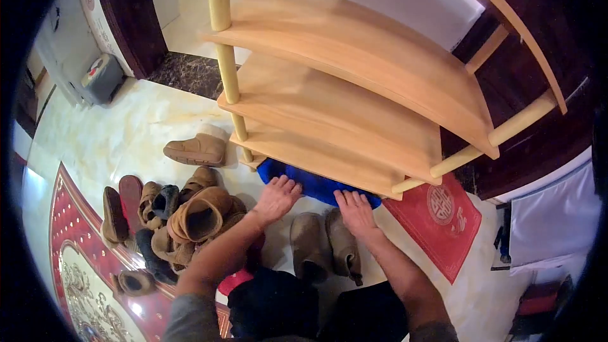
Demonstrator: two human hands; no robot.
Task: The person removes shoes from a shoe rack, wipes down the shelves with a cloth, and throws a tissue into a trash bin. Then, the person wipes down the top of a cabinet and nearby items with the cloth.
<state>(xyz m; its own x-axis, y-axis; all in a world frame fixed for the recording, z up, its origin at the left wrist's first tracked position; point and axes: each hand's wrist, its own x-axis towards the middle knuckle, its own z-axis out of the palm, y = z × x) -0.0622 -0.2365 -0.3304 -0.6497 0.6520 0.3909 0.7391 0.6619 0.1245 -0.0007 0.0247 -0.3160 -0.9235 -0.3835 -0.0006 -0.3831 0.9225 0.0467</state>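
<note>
A blue cloth (315,186) lies under the front edge of the lowest board of a wooden shoe rack (316,155), its far part hidden by the board. My left hand (277,197) has its fingers curled on the cloth's near edge at the left. Farther right, my right hand (356,209) grips the same edge near the rack's right post. Both thumbs are largely hidden. A pair of brown ankle boots (310,244) stands on the floor between my forearms.
Left of me is a pile of brown shoes (201,215), with a single boot (196,150) behind it. A patterned red rug (82,259) lies at the left, a red mat (440,221) at the right. A grey case (102,79) stands by the wall.
</note>
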